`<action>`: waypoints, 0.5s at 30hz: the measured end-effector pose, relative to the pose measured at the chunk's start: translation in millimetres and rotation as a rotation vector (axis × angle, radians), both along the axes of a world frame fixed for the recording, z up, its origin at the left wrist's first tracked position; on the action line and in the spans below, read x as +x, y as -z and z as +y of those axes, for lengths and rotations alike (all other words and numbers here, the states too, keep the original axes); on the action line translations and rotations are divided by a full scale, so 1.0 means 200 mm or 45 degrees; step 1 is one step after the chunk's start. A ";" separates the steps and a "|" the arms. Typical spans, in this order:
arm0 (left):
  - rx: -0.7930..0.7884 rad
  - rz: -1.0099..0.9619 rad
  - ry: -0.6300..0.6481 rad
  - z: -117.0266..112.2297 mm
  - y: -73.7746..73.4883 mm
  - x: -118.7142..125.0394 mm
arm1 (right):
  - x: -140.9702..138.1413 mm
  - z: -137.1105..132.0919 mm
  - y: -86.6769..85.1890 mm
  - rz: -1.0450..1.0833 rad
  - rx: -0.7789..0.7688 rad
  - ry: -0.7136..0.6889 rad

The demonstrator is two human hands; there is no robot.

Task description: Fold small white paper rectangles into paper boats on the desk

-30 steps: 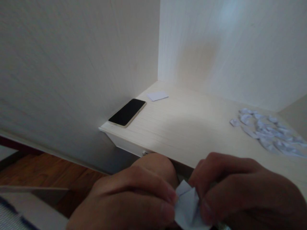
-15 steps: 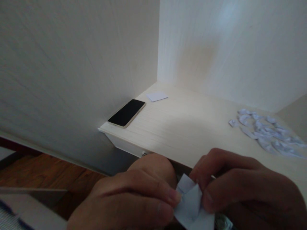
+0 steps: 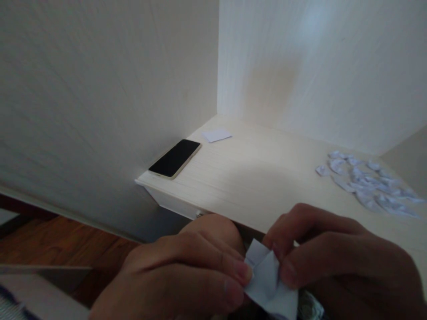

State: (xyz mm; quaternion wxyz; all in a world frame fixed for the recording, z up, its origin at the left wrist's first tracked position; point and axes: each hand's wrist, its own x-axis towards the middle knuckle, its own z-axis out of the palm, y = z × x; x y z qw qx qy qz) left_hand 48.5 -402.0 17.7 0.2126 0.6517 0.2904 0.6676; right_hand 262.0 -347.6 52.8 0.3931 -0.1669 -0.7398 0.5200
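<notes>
A small piece of folded white paper (image 3: 267, 278) is held between my two hands, in front of the desk edge at the bottom of the head view. My left hand (image 3: 180, 275) pinches its left side between thumb and fingers. On the right side, my right hand (image 3: 343, 262) grips the paper with thumb and index finger. Creased flaps stand up from the paper, and its lower end runs toward the bottom of the view. A shiny crumpled-looking item (image 3: 310, 306) shows partly below my right hand; I cannot make out what it is.
On the white desk (image 3: 253, 173) lies a black-screened phone (image 3: 175, 158) near the left edge. Behind it rests a flat stack of white paper (image 3: 216, 135). Several folded white paper pieces (image 3: 367, 182) lie heaped at the right. Panels rise at the left and back.
Both hands keep their grip on the folded paper, with the left fingertips shifted very slightly. The whole view has moved a little.
</notes>
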 end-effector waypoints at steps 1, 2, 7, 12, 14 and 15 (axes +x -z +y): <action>0.039 -0.067 -0.040 0.00 0.00 0.01 | 0.01 0.00 0.00 0.000 0.023 -0.003; 0.068 -0.095 -0.058 0.01 0.00 0.02 | 0.01 0.00 0.00 -0.004 0.040 0.001; 0.045 -0.027 0.016 0.02 0.00 0.02 | 0.03 -0.01 0.01 -0.047 -0.146 0.033; 0.048 -0.029 0.111 0.03 -0.02 0.00 | 0.03 -0.03 0.00 -0.004 -0.368 -0.012; 0.021 -0.006 0.149 0.03 -0.03 0.00 | 0.03 -0.03 -0.01 -0.013 -0.428 -0.050; 0.020 -0.013 0.175 0.04 -0.04 0.00 | 0.03 -0.03 -0.02 -0.009 -0.449 -0.064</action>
